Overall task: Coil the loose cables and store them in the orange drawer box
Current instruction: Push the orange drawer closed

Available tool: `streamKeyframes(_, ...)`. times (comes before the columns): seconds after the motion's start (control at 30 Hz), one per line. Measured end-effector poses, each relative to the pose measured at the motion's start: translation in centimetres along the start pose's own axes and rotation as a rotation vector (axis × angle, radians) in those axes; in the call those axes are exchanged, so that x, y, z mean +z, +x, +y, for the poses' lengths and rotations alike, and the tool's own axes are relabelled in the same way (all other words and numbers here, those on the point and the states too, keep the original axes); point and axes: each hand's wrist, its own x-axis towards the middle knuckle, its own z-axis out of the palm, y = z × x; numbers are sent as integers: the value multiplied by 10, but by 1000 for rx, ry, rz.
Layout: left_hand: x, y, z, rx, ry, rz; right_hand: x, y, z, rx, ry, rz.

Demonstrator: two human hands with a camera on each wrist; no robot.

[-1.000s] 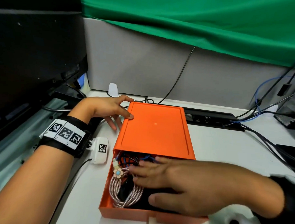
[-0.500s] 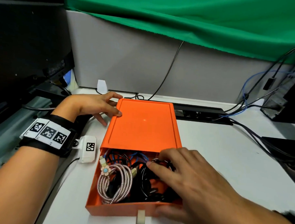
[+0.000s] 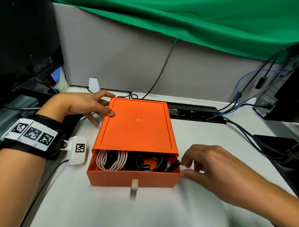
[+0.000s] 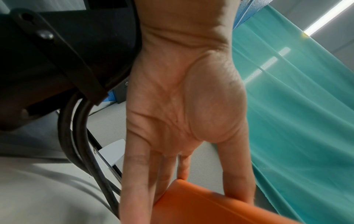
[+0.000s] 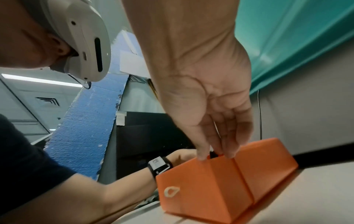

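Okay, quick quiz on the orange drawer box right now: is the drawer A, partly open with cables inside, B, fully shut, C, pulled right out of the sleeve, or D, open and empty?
A: the drawer sticks partly out of the sleeve, with the braided cable and black cables lying inside.

left hand [image 3: 87, 103]: fingers extended, flat | right hand [image 3: 210, 165]: fingertips pinching

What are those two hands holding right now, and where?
Left hand steadies the orange box at its far-left corner; right hand pinches a black cable plug at its tip.
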Motion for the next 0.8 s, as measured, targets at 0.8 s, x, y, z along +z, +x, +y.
streamKeyframes(0.8, 5, -4, 3, -7, 20, 22, 25, -7, -53, -199, -233, 128)
